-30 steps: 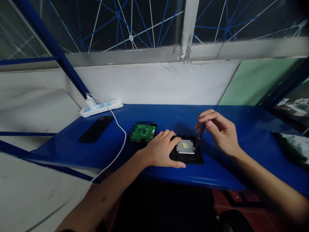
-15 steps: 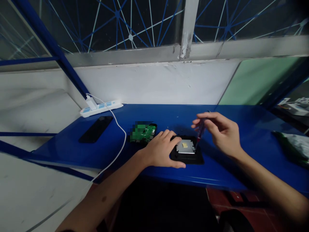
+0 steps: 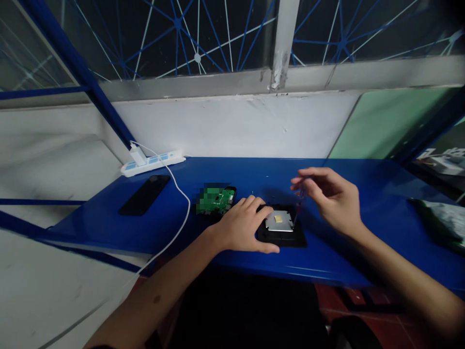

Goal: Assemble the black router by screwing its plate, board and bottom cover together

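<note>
The black casing [image 3: 286, 240] lies flat on the tabletop [image 3: 247, 172], its metal plate [image 3: 271, 224] and yellowish pad [image 3: 278, 218] facing up, so that the plate's fastening points are exposed. The left hand [image 3: 238, 227] is laid over the casing's left side with fingers spread and thumb along the near edge, apparently so that rotation is resisted; nothing is pinched there. The screwdriver [image 3: 299, 207] is held near-upright at the plate's right corner, its handle lightly enclosed between the thumb and fingertips of the right hand [image 3: 337, 198], presumably so that it can be turned finely; tip seating cannot be confirmed. The circuit board [image 3: 222, 196] is placed just beside the left hand, within reach. Compared with the frame half a second earlier, the right thumb is shifted slightly across the handle, which appears more blurred; casing and left hand are unchanged.
</note>
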Tool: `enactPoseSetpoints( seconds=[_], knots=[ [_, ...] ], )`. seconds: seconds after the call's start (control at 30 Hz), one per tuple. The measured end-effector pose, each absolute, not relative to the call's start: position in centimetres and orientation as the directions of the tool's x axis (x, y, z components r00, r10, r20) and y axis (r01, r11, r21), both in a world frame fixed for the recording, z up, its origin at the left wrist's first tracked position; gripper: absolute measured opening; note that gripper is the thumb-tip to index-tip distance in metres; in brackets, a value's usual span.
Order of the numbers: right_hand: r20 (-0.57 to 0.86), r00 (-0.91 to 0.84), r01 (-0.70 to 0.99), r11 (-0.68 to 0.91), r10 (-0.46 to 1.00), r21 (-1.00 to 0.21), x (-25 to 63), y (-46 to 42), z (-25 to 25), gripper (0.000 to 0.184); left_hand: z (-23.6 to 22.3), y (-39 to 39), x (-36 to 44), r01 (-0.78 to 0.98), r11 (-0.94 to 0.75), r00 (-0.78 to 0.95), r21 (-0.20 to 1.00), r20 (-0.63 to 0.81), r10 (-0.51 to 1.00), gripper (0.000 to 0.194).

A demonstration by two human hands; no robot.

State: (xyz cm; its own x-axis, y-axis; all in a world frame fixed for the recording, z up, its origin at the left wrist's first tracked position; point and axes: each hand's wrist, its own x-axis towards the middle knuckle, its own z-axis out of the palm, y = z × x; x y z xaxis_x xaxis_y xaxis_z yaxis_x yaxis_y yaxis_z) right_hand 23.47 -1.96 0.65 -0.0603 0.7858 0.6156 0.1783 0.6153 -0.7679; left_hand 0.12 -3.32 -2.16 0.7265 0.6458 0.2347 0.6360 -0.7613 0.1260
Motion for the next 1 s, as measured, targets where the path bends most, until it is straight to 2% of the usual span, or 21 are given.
enactPoseSetpoints(
  seconds=[0.1, 0.23, 0.4, 0.53, 0.67, 0.77, 0.87, 0.93, 1.0],
  knots=[
    [0.605, -0.086, 0.116, 0.611, 0.792, -0.783, 23.58, -2.05, 0.73, 0.017, -2.17, -3.29, 0.11, 0.638, -0.761, 0.726, 0.121, 0.234, 0.646, 0.086],
    [0.657, -0.134, 0.089, 0.669, 0.742, -0.738, 23.59, -1.97, 0.82, 0.019, -2.09, -3.29, 0.15, 0.634, -0.763, 0.729, 0.128, 0.231, 0.645, 0.085],
    [0.731, -0.159, 0.156, 0.748, 0.664, -0.646, 23.58, -1.78, 0.91, 0.009, -2.14, -3.32, 0.13, 0.637, -0.758, 0.722, 0.140, 0.235, 0.650, 0.086],
    [0.766, -0.140, 0.239, 0.772, 0.627, -0.589, 23.54, -1.88, 1.03, 0.017, -2.25, -3.31, 0.12, 0.638, -0.755, 0.720, 0.149, 0.234, 0.654, 0.086],
    [0.657, -0.081, 0.200, 0.658, 0.749, -0.726, 23.52, -2.13, 0.74, 0.018, -2.19, -3.31, 0.13, 0.636, -0.758, 0.721, 0.147, 0.237, 0.651, 0.086],
    [0.602, -0.121, 0.108, 0.613, 0.789, -0.782, 23.52, -2.13, 0.50, 0.020, -2.11, -3.32, 0.13, 0.634, -0.759, 0.724, 0.146, 0.232, 0.649, 0.085],
    [0.648, -0.163, 0.104, 0.666, 0.744, -0.739, 23.51, -1.98, 0.53, 0.019, -2.11, -3.32, 0.12, 0.636, -0.759, 0.724, 0.142, 0.232, 0.650, 0.086],
    [0.695, -0.175, 0.171, 0.717, 0.697, -0.676, 23.49, -1.93, 0.65, 0.014, -2.11, -3.32, 0.13, 0.636, -0.759, 0.723, 0.140, 0.235, 0.649, 0.086],
    [0.728, -0.175, 0.268, 0.743, 0.663, -0.613, 23.46, -1.97, 0.76, 0.018, -2.07, -3.33, 0.14, 0.635, -0.759, 0.724, 0.141, 0.235, 0.649, 0.086]
  ],
)
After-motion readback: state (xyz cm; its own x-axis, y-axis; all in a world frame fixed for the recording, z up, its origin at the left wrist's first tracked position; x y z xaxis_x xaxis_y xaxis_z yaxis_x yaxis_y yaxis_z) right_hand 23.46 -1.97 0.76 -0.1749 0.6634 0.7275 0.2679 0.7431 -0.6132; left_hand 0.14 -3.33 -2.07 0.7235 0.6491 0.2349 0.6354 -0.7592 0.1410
